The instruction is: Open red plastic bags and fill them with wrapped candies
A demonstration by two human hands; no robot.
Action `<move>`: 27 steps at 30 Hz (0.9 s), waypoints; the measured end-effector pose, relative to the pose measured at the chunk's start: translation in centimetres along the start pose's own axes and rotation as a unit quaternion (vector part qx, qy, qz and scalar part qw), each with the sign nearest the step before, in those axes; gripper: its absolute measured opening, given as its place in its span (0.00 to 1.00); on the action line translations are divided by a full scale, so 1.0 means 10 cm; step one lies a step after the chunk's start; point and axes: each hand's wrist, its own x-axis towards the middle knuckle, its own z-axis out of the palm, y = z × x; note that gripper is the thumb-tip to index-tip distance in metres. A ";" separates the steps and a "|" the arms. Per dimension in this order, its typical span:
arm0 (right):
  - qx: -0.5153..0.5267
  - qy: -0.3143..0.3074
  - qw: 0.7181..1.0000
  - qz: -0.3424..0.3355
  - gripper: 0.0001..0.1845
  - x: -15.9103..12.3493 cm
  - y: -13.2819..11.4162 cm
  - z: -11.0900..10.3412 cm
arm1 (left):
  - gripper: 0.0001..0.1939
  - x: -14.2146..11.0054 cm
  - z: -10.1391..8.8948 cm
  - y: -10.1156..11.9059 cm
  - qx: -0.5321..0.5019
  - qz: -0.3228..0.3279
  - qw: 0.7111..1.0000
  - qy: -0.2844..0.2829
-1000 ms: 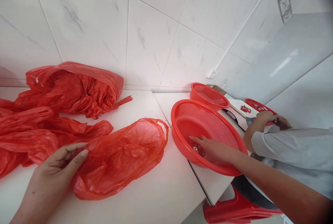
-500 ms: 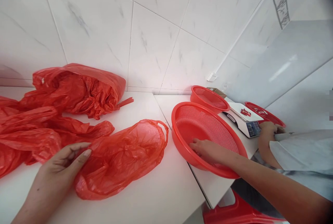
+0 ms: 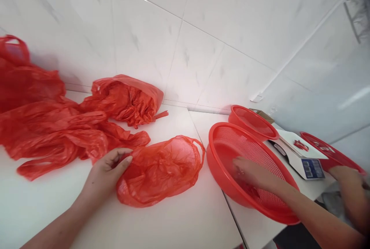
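My left hand [image 3: 111, 170] is closed in a pinch on the edge of a thin red plastic bag [image 3: 162, 172]. The bag lies spread on the white table, its mouth and a loop handle towards the right. Inside a large red colander [image 3: 214, 148], my right hand [image 3: 251, 172] reaches down with curled fingers. The fingertips are blurred, and what they hold cannot be made out. Something small and red shows in the colander below the wrist.
Crumpled red bags [image 3: 52, 125] and a bundle of bags [image 3: 127, 98] lie at left. Behind the colander are a smaller red basket [image 3: 254, 121], a scale [image 3: 312, 168] with a small red item on its pan, and a red tray [image 3: 341, 156] with a co-worker's hand [image 3: 347, 175] beside it.
The view has turned left, so things sit further right and more crumpled bags show. My left hand keeps its pinch on the bag. My right hand is still in the colander.
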 end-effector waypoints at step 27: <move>-0.115 0.013 0.950 -0.290 0.23 0.83 -1.99 -0.14 | 0.15 0.01 -0.01 -0.09 -0.037 0.060 0.995 -0.065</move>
